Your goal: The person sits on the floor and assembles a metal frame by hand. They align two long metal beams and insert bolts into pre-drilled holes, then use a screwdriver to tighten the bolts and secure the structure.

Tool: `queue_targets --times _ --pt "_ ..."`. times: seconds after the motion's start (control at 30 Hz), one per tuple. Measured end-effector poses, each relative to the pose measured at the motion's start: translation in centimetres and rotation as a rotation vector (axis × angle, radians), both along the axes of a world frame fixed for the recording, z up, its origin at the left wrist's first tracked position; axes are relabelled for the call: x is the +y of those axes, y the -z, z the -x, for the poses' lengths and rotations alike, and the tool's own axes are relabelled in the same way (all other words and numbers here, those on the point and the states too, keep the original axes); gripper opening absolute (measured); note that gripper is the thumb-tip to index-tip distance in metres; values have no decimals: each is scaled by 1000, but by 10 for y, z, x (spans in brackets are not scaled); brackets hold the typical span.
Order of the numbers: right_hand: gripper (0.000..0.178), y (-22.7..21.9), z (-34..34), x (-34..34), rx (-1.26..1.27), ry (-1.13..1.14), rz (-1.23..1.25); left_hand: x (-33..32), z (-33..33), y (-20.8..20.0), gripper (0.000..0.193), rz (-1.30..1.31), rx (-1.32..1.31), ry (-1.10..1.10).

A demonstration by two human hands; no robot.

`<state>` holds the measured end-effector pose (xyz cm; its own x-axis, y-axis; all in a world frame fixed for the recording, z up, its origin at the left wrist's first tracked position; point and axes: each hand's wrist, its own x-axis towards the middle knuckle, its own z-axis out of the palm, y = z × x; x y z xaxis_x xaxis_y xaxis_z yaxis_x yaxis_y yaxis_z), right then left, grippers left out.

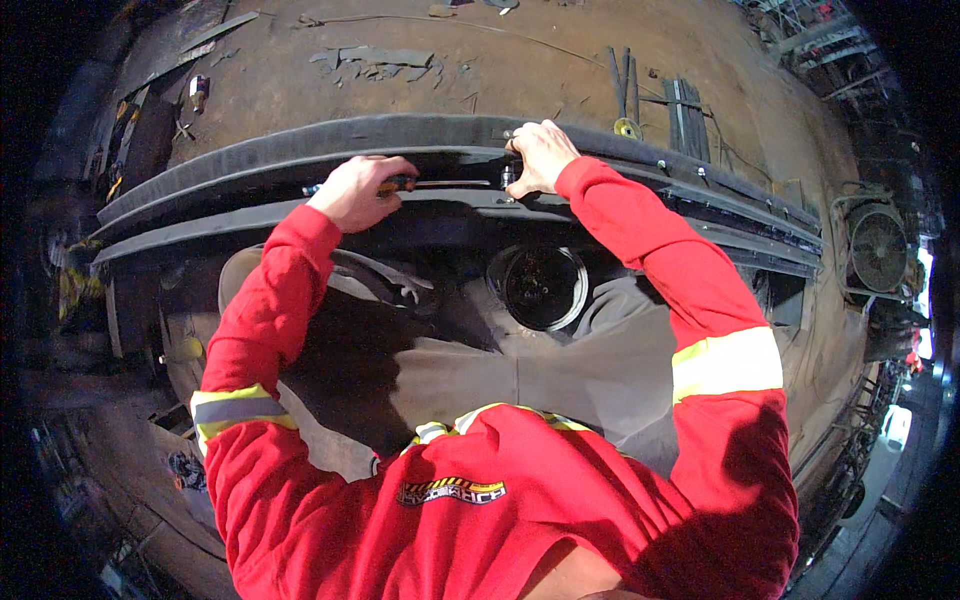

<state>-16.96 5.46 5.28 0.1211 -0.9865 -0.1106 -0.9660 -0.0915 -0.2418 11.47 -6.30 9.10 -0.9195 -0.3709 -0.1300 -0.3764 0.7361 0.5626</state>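
My left hand (pixel 360 192) is closed around a screwdriver (pixel 397 184) with a black and orange handle. Its thin shaft points right, along the gap between two long dark steel beams (pixel 300 140). Past the shaft's end, my right hand (pixel 543 158) is closed on a small shiny metal fitting (pixel 508 178), thumb on the near side and fingers on the far side. Whether this fitting is a bolt or a nut I cannot tell. The right fingers also touch the beam. Several bolt heads (pixel 701 172) show along the beams to the right.
Beneath the beams, between my legs, stands a round open metal bucket (pixel 545 288). Beyond lie dark metal bars (pixel 686 120), a yellow disc (pixel 627 128) and scrap pieces (pixel 375 63) on the brown floor. A caged fan (pixel 878 247) stands at the right.
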Motion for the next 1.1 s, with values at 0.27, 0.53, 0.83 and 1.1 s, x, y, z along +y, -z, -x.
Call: queue_targets --times 0.27,0.53,0.83,1.1 --pt "56 -4 0 -6 -15 -6 -8 1 19 38 42 56 95 44" --pt "54 -3 -2 -5 -31 -14 29 -3 13 45 38 54 114 23" --pt "57 5 5 -2 -35 -35 63 4 34 47 43 -52 140 105" --pt "58 -5 6 -6 12 -32 -55 5 45 30 34 -406 197 -189"
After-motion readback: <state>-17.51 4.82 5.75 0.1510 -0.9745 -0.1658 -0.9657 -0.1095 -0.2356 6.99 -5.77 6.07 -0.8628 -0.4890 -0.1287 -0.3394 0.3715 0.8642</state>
